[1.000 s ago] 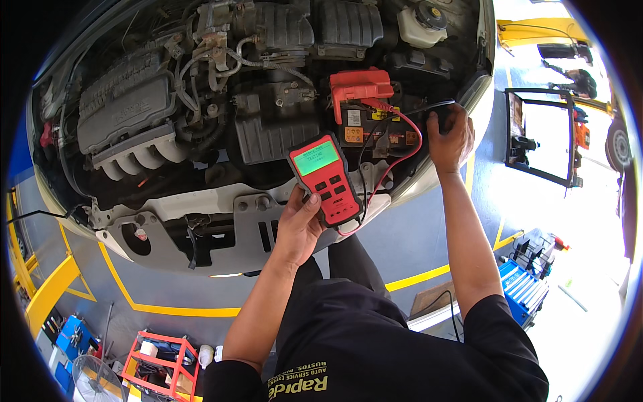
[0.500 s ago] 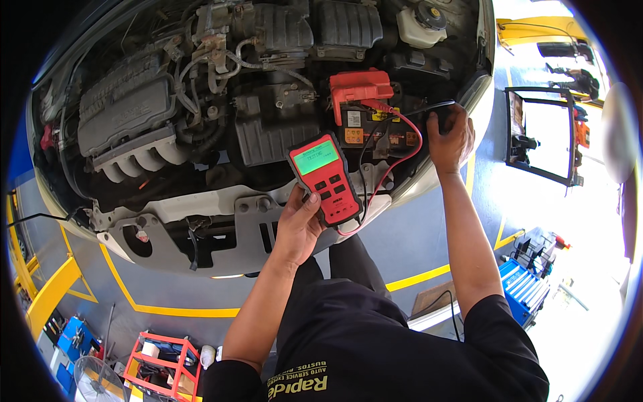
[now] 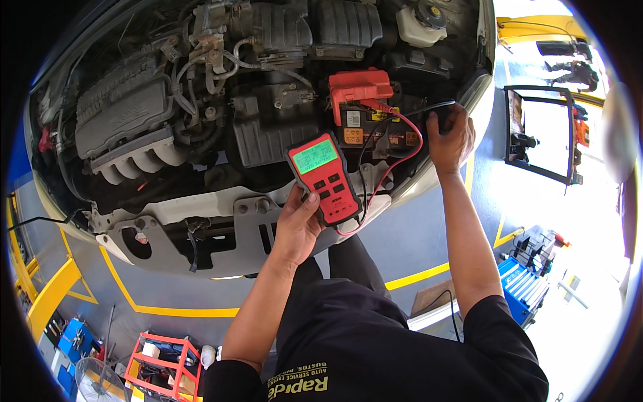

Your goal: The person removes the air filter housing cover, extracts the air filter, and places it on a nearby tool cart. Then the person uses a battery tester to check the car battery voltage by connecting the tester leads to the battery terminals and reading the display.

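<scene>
My left hand [image 3: 299, 221] grips a red and black handheld battery tester [image 3: 327, 181] with a lit green screen, thumb along its left edge. A red lead [image 3: 416, 134] and a black lead [image 3: 362, 175] run from the tester to the car battery [image 3: 378, 134]. The red clamp [image 3: 380, 106] sits under the raised red terminal cover [image 3: 362, 86]. At the battery's right, my right hand [image 3: 450, 139] has its fingers curled round the dark handle of what looks like the black clamp [image 3: 439, 105]. The clamp's jaws are hidden in shadow.
The open engine bay holds an engine cover [image 3: 127, 110], a black box [image 3: 274, 127] and a white fluid reservoir [image 3: 422, 25]. The car's front panel [image 3: 254, 218] lies below the tester. Behind stand a red cart [image 3: 161, 365], a fan [image 3: 97, 378] and a blue tool chest [image 3: 524, 288].
The tester's screen has gone from a short message to several lines of text. Both hands, the leads and the clamps stay where they were.
</scene>
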Demonstrator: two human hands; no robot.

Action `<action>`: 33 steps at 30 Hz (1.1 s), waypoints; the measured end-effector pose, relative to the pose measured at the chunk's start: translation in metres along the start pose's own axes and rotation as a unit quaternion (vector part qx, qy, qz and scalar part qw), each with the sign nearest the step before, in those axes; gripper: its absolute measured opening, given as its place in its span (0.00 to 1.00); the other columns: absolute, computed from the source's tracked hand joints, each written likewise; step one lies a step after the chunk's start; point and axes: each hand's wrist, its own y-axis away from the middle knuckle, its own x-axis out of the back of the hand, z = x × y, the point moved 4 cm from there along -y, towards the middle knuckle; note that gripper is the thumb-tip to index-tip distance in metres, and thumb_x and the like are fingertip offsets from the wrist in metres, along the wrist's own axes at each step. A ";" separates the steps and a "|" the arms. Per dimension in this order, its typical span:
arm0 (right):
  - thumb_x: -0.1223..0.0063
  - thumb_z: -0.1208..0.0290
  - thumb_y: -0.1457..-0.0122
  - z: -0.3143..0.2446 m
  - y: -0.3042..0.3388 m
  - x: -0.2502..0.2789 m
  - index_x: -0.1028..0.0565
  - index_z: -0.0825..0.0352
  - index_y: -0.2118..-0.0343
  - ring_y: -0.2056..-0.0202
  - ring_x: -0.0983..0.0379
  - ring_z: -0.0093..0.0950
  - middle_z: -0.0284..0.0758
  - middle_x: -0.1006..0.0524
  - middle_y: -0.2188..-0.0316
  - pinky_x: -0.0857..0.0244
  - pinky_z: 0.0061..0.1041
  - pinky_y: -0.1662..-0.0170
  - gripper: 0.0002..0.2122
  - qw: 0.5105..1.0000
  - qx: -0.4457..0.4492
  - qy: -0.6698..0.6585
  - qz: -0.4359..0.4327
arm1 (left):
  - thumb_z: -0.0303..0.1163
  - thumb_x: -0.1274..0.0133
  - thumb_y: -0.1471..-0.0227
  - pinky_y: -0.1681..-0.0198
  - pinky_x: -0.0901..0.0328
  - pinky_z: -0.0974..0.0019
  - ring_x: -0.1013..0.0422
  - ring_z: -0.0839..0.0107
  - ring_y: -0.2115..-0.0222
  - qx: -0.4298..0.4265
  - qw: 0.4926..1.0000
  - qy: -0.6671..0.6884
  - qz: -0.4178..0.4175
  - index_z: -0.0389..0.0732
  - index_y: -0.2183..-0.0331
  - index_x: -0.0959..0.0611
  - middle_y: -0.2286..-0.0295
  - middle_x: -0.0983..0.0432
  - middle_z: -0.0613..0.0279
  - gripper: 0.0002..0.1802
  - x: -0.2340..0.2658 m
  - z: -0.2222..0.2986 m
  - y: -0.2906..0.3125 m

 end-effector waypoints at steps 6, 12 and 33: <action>0.35 0.62 0.49 0.002 0.000 -0.002 0.23 0.60 0.56 0.69 0.29 0.31 0.26 0.29 0.79 0.38 0.37 0.59 0.18 1.000 0.003 0.003 0.002 | 0.38 0.44 0.36 0.46 0.26 0.58 0.23 0.65 0.49 0.002 1.000 -0.002 0.009 0.40 0.40 0.34 0.48 0.24 0.58 0.28 0.001 0.000 -0.001; 0.35 0.57 0.49 -0.005 -0.003 0.000 0.23 0.61 0.58 0.68 0.28 0.34 0.29 0.27 0.78 0.37 0.37 0.58 0.18 0.999 -0.013 0.030 -0.017 | 0.39 0.44 0.36 0.46 0.27 0.58 0.23 0.66 0.50 0.006 1.000 -0.006 0.008 0.40 0.39 0.34 0.48 0.24 0.59 0.30 0.003 0.001 0.000; 0.34 0.51 0.46 -0.018 -0.037 -0.009 0.21 0.72 0.61 0.60 0.19 0.50 0.51 0.16 0.65 0.27 0.44 0.56 0.24 0.973 -0.142 -0.005 -0.182 | 0.37 0.46 0.34 0.46 0.28 0.58 0.23 0.66 0.50 0.001 1.000 -0.024 0.003 0.39 0.38 0.35 0.49 0.24 0.59 0.29 -0.001 0.006 0.005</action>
